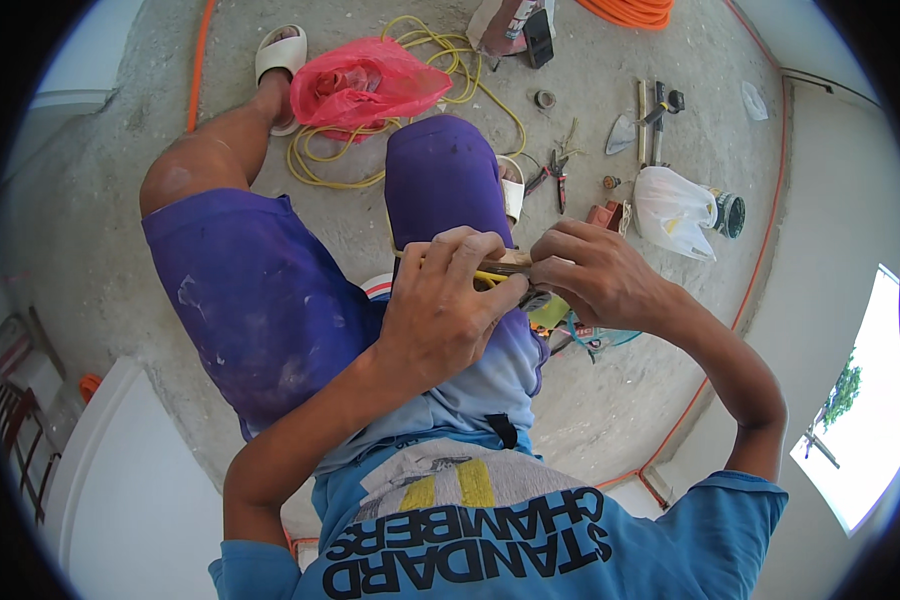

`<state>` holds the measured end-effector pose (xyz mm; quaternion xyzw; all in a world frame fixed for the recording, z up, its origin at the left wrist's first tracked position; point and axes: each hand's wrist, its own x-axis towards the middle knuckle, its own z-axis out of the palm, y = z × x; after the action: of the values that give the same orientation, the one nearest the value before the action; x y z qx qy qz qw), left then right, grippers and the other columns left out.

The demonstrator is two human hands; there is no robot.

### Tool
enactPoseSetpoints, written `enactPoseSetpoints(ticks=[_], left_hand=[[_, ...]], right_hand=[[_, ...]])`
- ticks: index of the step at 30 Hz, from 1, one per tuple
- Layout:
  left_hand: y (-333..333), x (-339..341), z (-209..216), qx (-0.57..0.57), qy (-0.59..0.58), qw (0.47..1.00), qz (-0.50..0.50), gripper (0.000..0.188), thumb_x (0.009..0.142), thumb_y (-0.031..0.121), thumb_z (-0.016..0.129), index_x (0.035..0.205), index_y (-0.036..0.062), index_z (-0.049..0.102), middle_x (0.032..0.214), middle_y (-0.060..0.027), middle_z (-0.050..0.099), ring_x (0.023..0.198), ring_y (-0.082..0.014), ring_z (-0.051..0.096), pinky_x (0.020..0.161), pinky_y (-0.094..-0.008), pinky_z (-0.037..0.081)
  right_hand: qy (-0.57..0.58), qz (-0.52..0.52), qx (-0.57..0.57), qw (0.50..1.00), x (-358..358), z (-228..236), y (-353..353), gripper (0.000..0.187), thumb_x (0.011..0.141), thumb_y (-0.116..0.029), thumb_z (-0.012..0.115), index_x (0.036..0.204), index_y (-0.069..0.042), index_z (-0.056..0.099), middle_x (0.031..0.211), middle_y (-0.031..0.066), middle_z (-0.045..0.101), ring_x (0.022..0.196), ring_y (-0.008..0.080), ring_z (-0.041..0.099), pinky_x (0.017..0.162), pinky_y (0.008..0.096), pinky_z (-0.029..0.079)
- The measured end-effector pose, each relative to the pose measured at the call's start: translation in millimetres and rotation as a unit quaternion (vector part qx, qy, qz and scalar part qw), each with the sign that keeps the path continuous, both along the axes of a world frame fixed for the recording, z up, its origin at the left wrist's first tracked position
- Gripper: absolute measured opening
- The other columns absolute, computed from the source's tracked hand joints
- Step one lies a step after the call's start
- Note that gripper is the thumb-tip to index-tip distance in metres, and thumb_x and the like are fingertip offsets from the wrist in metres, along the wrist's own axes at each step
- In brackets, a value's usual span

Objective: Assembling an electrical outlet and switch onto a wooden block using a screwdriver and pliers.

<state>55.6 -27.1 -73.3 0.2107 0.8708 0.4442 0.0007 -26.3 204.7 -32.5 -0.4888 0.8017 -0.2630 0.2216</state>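
My left hand is closed above my right thigh, its fingers around a yellow cord and a narrow brownish strip. My right hand meets it from the right, thumb and fingers pinched at the strip's far end. What exactly sits in that pinch is hidden by the fingers. Under the fingertips shows a small dark grey piece, too covered to name. More yellow cord lies in loose loops on the floor ahead.
A pink plastic bag rests near my left foot. To the right lie red-handled pliers, a trowel, a hammer, and a white plastic bag beside a dark can. A coil of orange tubing is farther off.
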Motion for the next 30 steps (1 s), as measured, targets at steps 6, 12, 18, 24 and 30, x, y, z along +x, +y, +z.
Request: enactPoseSetpoints(ticks=[6,12,18,24,30], left_hand=[[-7.9,-9.4,2.1,-0.009,0.001,1.000,-0.023,0.028,0.085,0.024,0.075,0.111,0.0204,0.070,0.127,-0.0072,0.057,0.118,-0.0273,0.054,0.088,-0.0423,0.041],[-12.8,-13.1,7.7,-0.051,-0.047,0.994,-0.081,0.044,0.076,0.027,0.083,0.118,0.0219,0.071,0.133,-0.0078,0.054,0.120,-0.0298,0.053,0.093,-0.0437,0.047],[-14.4,-17.7,3.0,-0.060,-0.037,0.994,-0.081,0.049,0.072,0.029,0.085,0.119,0.0214,0.071,0.133,-0.0084,0.053,0.119,-0.0300,0.053,0.095,-0.0447,0.050],[-21.8,-28.1,-2.3,0.004,-0.046,0.995,-0.094,0.048,0.074,0.030,0.084,0.118,0.0175,0.071,0.133,-0.0108,0.054,0.120,-0.0310,0.055,0.094,-0.0442,0.053],[-29.0,-28.3,21.8,-0.065,-0.099,0.990,-0.073,0.058,0.071,0.027,0.086,0.125,0.0143,0.067,0.129,-0.0120,0.052,0.119,-0.0336,0.056,0.089,-0.0432,0.057]], right_hand=[[-0.107,-0.101,-0.011,0.989,4.9,-2.7,1.8,0.016,0.085,-0.003,0.072,0.098,-0.003,0.063,0.097,0.0100,0.060,0.092,0.0310,0.059,0.077,0.0419,0.051],[-0.113,-0.110,-0.009,0.987,12.2,-6.6,5.6,0.018,0.085,-0.003,0.073,0.100,-0.004,0.065,0.096,0.0103,0.061,0.091,0.0313,0.060,0.077,0.0423,0.051],[-0.157,-0.093,-0.030,0.983,5.9,-10.0,11.2,0.027,0.084,0.000,0.074,0.110,-0.003,0.070,0.101,0.0108,0.066,0.098,0.0318,0.063,0.083,0.0429,0.052],[-0.266,-0.111,-0.002,0.958,-7.1,-14.4,8.3,0.035,0.083,-0.004,0.078,0.117,-0.004,0.068,0.115,0.0133,0.066,0.107,0.0289,0.065,0.090,0.0416,0.052],[-0.303,-0.168,-0.058,0.936,5.5,-25.7,2.1,0.047,0.082,-0.018,0.084,0.124,-0.004,0.066,0.126,0.0148,0.061,0.122,0.0294,0.059,0.107,0.0417,0.045]])
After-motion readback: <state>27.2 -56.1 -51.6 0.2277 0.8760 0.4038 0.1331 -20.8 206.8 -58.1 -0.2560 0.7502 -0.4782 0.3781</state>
